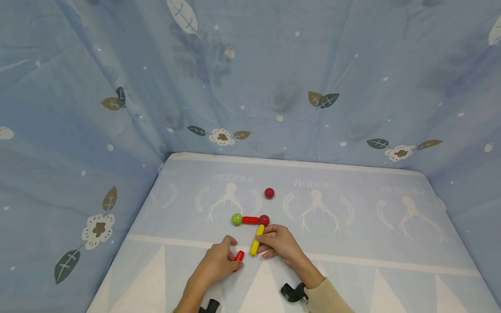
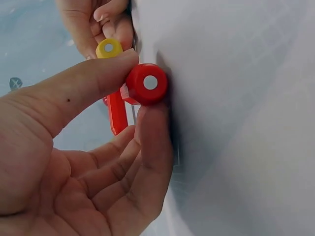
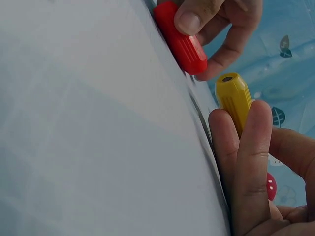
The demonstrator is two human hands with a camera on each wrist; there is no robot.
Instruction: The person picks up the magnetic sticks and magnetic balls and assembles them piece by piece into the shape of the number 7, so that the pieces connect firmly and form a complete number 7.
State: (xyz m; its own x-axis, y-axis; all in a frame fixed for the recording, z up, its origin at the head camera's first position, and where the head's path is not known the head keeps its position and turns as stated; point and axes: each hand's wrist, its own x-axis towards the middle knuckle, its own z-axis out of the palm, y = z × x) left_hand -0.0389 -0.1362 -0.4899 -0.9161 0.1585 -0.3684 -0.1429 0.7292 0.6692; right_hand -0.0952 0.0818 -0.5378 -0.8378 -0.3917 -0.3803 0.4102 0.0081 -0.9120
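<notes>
My left hand (image 1: 217, 261) pinches a short red rod (image 1: 239, 255) between thumb and fingers, low over the table; its round end with a pale disc faces the left wrist view. A yellow rod (image 1: 257, 240) is gripped by my right hand (image 1: 282, 243), its far end against a dark red ball (image 1: 264, 220). From that ball a second red rod (image 1: 250, 220) runs left to a green ball (image 1: 236, 219), the pieces forming a bent chain. In the right wrist view the yellow rod's (image 3: 233, 96) near end shows a dark disc, close to the held red rod (image 3: 182, 42).
Another red ball (image 1: 269, 193) lies alone farther back on the patterned tablecloth (image 1: 352, 243). Blue printed fabric (image 1: 250, 78) hangs behind and at both sides of the table. Black wrist devices (image 1: 292, 292) sit near both wrists at the front.
</notes>
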